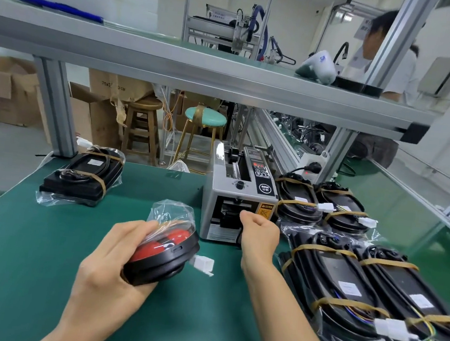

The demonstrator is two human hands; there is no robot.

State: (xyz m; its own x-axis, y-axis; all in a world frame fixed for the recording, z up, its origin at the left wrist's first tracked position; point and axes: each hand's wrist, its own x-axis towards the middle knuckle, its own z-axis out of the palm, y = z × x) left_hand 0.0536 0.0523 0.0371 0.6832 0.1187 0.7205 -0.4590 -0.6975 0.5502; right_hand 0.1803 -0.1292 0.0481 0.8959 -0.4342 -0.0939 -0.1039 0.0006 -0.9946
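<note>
My left hand (108, 266) grips a black lamp with a red lens (164, 250), wrapped in a clear plastic bag, and holds it tilted above the green mat. A white connector (203, 264) sticks out of the bag to the right. My right hand (260, 235) reaches to the outlet of the grey tape dispenser (239, 199), fingers curled and pinching at its mouth. Whether tape sits between the fingertips is too small to tell.
Several bagged black lamps bound with tan bands lie at the right (345, 283) and behind them (320, 205). Another bagged lamp (82, 180) lies at the far left. An aluminium shelf (200, 76) spans overhead. Stools and cardboard boxes stand beyond the bench. A person stands at the back right.
</note>
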